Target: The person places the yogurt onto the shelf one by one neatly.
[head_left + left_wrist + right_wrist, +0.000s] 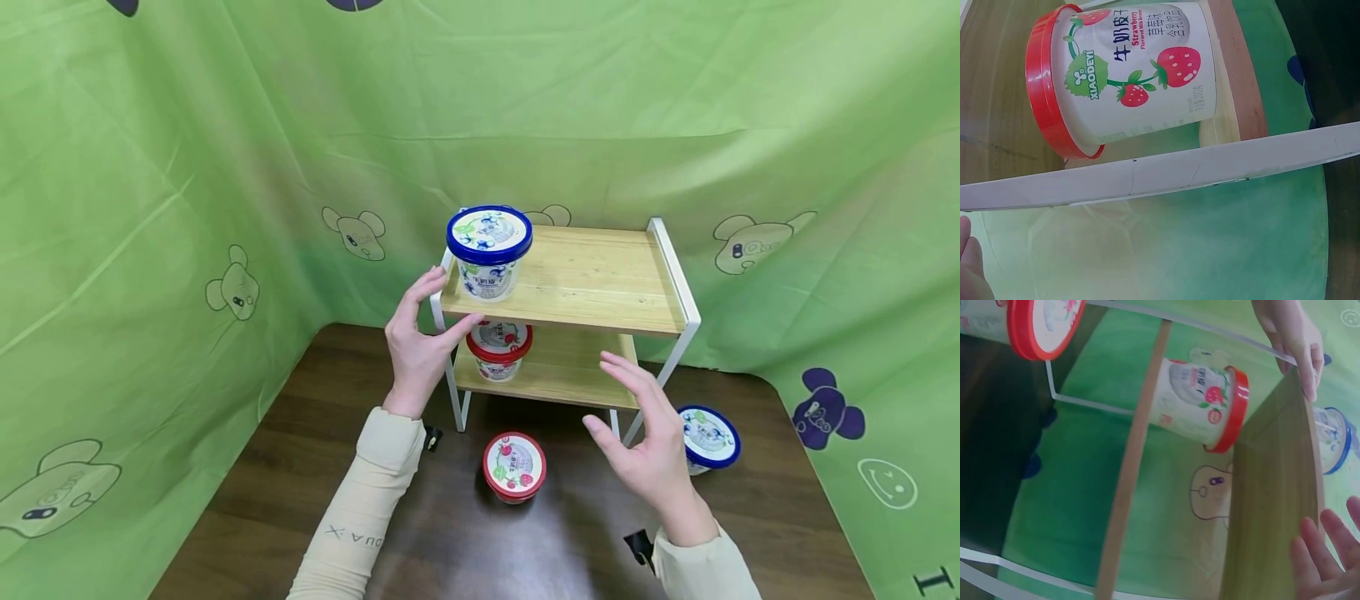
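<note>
On the left of the top shelf (600,279) stands a tub with a blue lid (489,250). My left hand (417,358) is just in front of it at the shelf's left front corner, thumb and fingers spread apart and holding nothing. Below, a red-lidded strawberry tub (498,358) sits on the lower shelf; its printed side fills much of the left wrist view (1141,69). My right hand (651,446) hovers in front of the rack's right side, empty, with fingers extended and thumb apart.
Another red-lidded tub (514,467) stands on the dark wooden table (480,542), in front of the rack. A second blue-lidded tub (707,437) is right of the rack, partly behind my right hand. White metal side frames (675,275) bound the shelves. Green printed cloth (585,100) surrounds the table.
</note>
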Motion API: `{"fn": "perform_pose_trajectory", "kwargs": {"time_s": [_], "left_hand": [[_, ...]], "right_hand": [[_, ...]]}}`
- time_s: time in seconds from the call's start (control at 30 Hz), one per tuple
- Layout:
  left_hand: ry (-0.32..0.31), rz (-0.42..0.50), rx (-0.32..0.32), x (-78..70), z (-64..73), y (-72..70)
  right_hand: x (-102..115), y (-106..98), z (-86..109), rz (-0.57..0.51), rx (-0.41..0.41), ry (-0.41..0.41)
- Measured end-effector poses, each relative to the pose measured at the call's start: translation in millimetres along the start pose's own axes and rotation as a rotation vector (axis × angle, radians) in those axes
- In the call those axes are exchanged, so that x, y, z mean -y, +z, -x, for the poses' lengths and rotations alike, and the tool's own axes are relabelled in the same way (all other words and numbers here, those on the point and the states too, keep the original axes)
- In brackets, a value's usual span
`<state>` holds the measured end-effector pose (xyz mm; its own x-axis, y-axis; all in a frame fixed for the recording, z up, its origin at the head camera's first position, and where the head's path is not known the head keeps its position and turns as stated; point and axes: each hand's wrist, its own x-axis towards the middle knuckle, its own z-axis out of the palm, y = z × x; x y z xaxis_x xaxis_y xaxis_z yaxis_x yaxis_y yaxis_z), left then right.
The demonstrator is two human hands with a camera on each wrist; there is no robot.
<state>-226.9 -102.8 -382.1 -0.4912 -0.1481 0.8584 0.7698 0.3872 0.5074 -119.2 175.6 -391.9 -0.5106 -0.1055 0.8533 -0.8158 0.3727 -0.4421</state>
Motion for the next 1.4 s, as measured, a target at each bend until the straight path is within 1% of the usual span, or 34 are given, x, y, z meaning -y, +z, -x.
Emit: {"fn": "perform_pose_trajectory", "kwargs": {"time_s": [0.2, 0.4, 0.6, 0.7, 0.87, 1.07, 1.3, 1.4], "left_hand": [[-0.005, -0.003, -0.007, 0.0, 1.8, 0.0], [-0.007, 0.000, -0.004, -0.1, 2.7, 0.2], [-0.005, 0.002, -0.001, -0.3, 2.0, -0.3], [-0.002, -0.001, 0.002, -0.4, 1.9, -0.3], [0.001, -0.010, 0.011, -0.1, 2.2, -0.1], [0.001, -0.005, 0.004, -1.0, 2.0, -0.3], [0.002, 0.003, -0.005, -2.2, 1.4, -0.1], [0.004, 0.006, -0.005, -1.4, 1.3, 0.0]], "right_hand": [[-19, 5, 22.8, -0.018, 0.141, 0.064], [-24, 9, 38.7, -0.043, 0.267, 0.162], [-27, 17, 50.5, -0.002, 0.389, 0.279], [-30, 21, 56.2, 0.019, 0.431, 0.328], [-34, 28, 63.1, 0.023, 0.471, 0.373], [-42, 36, 72.9, 0.036, 0.498, 0.384], [-48, 47, 83.7, 0.053, 0.509, 0.404], [-49, 52, 87.1, 0.037, 0.510, 0.435]]}}
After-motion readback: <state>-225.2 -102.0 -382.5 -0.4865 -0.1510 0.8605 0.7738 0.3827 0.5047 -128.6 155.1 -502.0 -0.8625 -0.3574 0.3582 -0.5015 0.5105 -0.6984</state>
